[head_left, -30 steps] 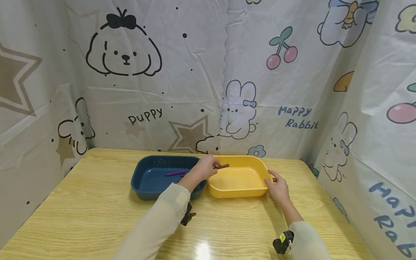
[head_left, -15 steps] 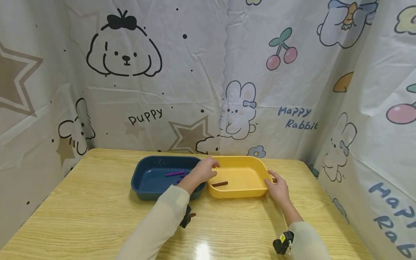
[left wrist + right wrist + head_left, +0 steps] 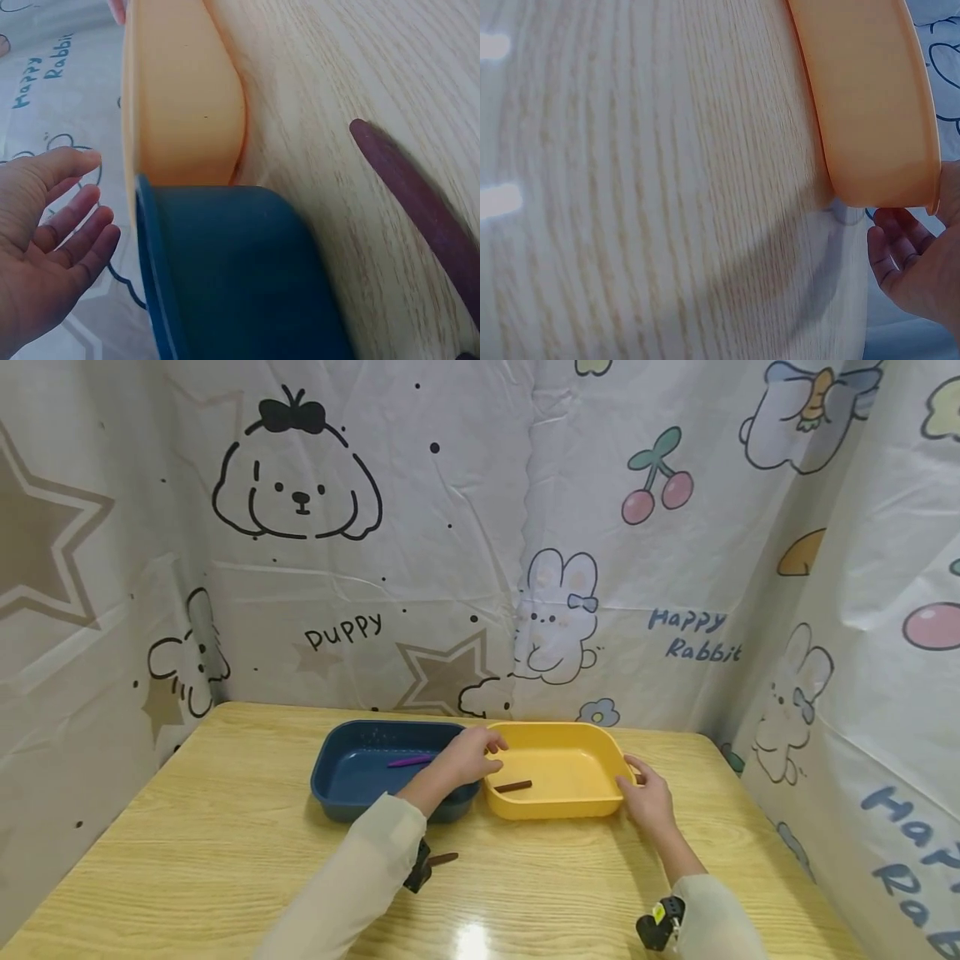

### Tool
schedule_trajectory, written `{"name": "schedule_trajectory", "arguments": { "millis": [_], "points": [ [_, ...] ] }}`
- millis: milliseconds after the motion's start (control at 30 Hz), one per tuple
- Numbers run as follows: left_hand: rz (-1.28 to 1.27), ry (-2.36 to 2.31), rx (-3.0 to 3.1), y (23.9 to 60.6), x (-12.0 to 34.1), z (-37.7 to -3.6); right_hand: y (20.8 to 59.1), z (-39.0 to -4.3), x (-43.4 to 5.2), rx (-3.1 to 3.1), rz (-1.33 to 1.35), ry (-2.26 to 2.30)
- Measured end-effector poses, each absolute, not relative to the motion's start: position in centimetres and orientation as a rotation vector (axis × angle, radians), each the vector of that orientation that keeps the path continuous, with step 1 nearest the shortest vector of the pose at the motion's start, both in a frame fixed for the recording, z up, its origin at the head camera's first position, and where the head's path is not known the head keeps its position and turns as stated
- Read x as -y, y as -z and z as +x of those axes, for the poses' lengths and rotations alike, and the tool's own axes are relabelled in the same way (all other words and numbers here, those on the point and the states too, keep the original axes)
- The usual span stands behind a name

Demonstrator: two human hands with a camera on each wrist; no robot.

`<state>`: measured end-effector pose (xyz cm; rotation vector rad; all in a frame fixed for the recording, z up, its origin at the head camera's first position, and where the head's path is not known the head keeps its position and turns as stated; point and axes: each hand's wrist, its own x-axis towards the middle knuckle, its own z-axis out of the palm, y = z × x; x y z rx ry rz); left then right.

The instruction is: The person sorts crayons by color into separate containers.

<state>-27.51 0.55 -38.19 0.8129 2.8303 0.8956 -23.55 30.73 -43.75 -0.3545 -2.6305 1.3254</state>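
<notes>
A thin brown stick (image 3: 513,786), pen-like in shape, lies in the yellow bin (image 3: 555,810) near its front left corner. My left hand (image 3: 476,756) hovers over the adjoining rims of the yellow bin and the dark blue bin (image 3: 341,812), its fingers spread and holding nothing. In the left wrist view its fingers (image 3: 86,240) are loosely bent beside the blue rim. A purple pointed stick (image 3: 410,761) rests inside the blue bin, partly covered by my left arm. My right hand (image 3: 648,793) grips the yellow bin's right rim, thumb over the edge and fingers outside.
Another brown stick (image 3: 442,859), with a rounded tip, appears above the wooden table (image 3: 187,860) beside my left wrist camera (image 3: 417,868). Both bins stand side by side toward the table's back edge. A printed curtain (image 3: 450,527) hangs behind and along the sides.
My left hand has let go of the brown stick, which dropped into the yellow bin. Its fingers have spread. The right hand keeps its hold on the rim. The view has shifted slightly.
</notes>
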Motion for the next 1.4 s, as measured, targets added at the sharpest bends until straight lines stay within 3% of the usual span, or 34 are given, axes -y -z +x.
{"name": "schedule_trajectory", "arguments": {
  "millis": [700, 1400],
  "points": [
    [0.840, -1.013, -2.774, 37.4, 2.6, -24.2, 43.2, -23.1, -30.6, 2.664, -0.371, -1.340],
    [0.781, -1.115, -2.795, 37.9, 9.1, -19.7, 43.4, -23.2, -30.8, 2.675, -0.329, -1.328]
  ]
}}
